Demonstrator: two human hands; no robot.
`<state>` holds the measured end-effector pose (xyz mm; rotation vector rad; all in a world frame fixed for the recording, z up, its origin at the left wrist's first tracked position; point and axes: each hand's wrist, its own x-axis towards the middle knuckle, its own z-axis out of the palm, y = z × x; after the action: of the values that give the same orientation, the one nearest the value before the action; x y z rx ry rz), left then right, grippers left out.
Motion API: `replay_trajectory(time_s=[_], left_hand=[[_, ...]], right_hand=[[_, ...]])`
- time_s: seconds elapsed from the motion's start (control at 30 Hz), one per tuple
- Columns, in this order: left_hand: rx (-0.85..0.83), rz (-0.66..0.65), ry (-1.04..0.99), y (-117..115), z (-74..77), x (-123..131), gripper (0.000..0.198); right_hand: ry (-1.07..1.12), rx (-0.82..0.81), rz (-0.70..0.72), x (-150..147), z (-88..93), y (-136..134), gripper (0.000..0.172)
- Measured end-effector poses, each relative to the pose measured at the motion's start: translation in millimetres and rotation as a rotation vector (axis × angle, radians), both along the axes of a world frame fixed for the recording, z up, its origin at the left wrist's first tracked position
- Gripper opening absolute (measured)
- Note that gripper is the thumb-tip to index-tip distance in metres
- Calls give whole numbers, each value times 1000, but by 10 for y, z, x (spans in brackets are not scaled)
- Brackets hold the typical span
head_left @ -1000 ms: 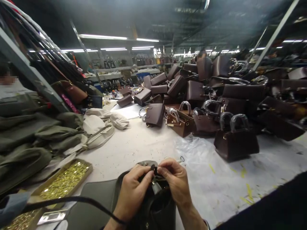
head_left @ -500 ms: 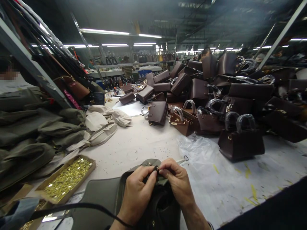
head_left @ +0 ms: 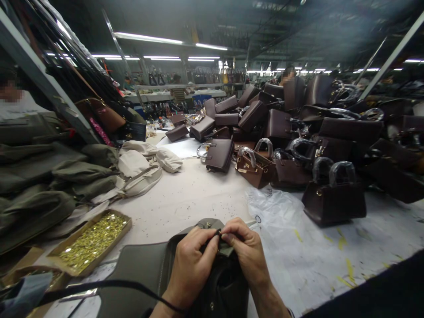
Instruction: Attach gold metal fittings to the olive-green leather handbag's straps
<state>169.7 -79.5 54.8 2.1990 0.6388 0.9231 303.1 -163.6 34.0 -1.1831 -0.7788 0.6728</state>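
Change since 0.5 s ago: 2 hands barely shifted, pinch unchanged. Left hand [head_left: 194, 265] and right hand [head_left: 247, 254] both pinch a small dark fitting [head_left: 218, 232] at the bag [head_left: 149, 274] rim. Bag: grey-green, dark open mouth, lying on the desk [head_left: 185, 198] beneath the hands. Tray of brass parts [head_left: 89, 240] left of them.
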Motion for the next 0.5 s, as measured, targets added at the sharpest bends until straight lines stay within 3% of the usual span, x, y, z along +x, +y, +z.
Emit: replay_trajectory(time_s=[0.5], left_hand=[[259, 1, -22, 33, -19, -23, 15]], right_hand=[[-59, 12, -19, -5, -25, -2, 6]])
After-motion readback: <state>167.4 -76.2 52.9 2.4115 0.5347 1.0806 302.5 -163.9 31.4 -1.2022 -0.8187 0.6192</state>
